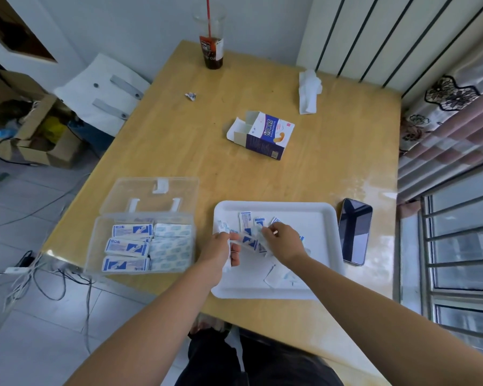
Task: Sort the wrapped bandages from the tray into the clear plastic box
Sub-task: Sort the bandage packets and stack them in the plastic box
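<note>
A white tray point(313, 215) lies on the wooden table with several wrapped bandages point(245, 220) scattered in it. To its left stands the clear plastic box point(95, 240), lid open, with stacks of wrapped bandages point(131, 247) inside. My left hand point(221, 247) hovers over the tray's left part and grips a small bundle of wrapped bandages. My right hand point(285, 240) is just beside it and pinches a wrapped bandage point(250, 240) that reaches across to the left hand. More wrappers point(276, 275) lie under my right wrist.
An opened bandage carton point(262, 136) lies mid-table. A phone point(354, 231) rests right of the tray. A drink cup with a straw point(212, 40) stands at the far edge, a crumpled tissue point(308, 91) far right, a small scrap point(190, 96) far left.
</note>
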